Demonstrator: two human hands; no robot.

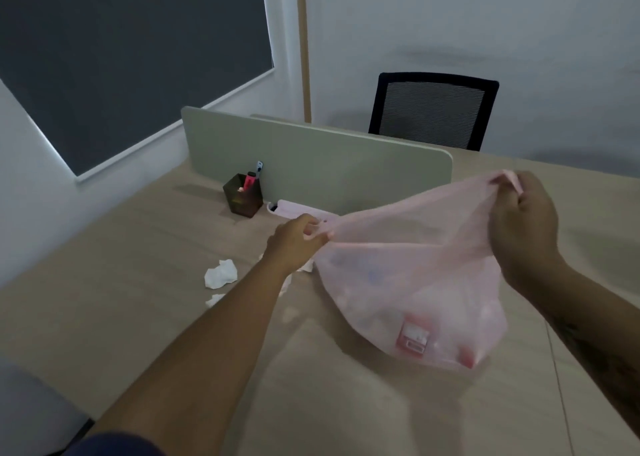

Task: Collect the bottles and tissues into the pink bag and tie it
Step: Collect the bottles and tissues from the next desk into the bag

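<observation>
A thin pink bag (pixel 412 282) rests on the beige table (pixel 138 317), its top stretched between my two hands. My left hand (pixel 294 241) pinches the bag's left rim. My right hand (pixel 523 227) grips the right rim, held higher. Through the plastic I see dim shapes of bottles, one with a red and white label (pixel 414 339) and a red cap (pixel 467 358). A crumpled white tissue (pixel 221 273) lies on the table left of my left forearm, with a smaller tissue scrap (pixel 214 299) below it. More white tissue (pixel 306 267) shows partly behind my left wrist.
A grey-green desk divider (pixel 311 164) stands across the table behind the bag. A dark pen holder (pixel 242 196) with a pink marker sits at its base, and a roll of pink bags (pixel 294 209) lies beside it. A black mesh chair (pixel 433 109) stands beyond.
</observation>
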